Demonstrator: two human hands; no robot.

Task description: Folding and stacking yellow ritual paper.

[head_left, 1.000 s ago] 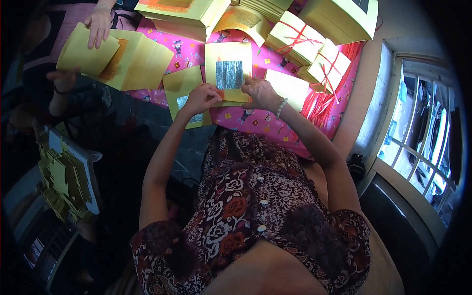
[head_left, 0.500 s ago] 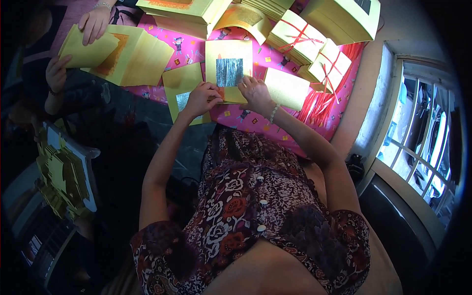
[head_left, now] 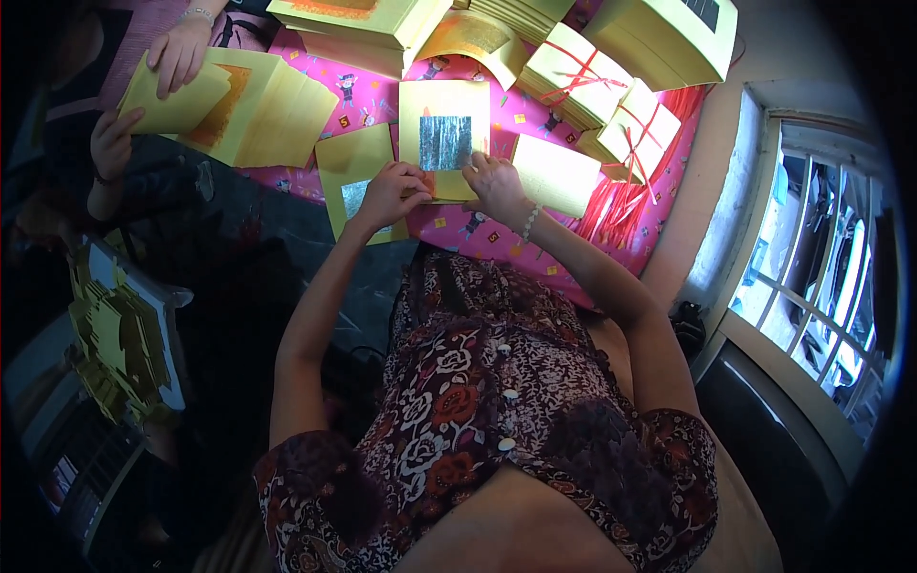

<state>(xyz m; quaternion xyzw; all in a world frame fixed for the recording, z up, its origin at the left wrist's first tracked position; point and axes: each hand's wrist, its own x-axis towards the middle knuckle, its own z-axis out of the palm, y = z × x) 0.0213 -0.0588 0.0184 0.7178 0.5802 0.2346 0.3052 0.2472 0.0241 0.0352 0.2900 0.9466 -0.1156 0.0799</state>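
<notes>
Pink patterned surface [head_left: 506,241] carries yellow sheet [head_left: 444,97] near person's side. Right hand [head_left: 499,184] part-open, fingers on sheet's lower right; left hand [head_left: 394,191] curled at lower left corner, cannot tell if gripping; silver square [head_left: 445,141] on sheet.

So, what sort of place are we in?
Perhaps a home or small paper workroom, judging by the rectangular, red-tied yellow paper bundles, the yellow paper sheet bearing a silvery square, and the pink cartoon-print tablecloth under them.
</notes>
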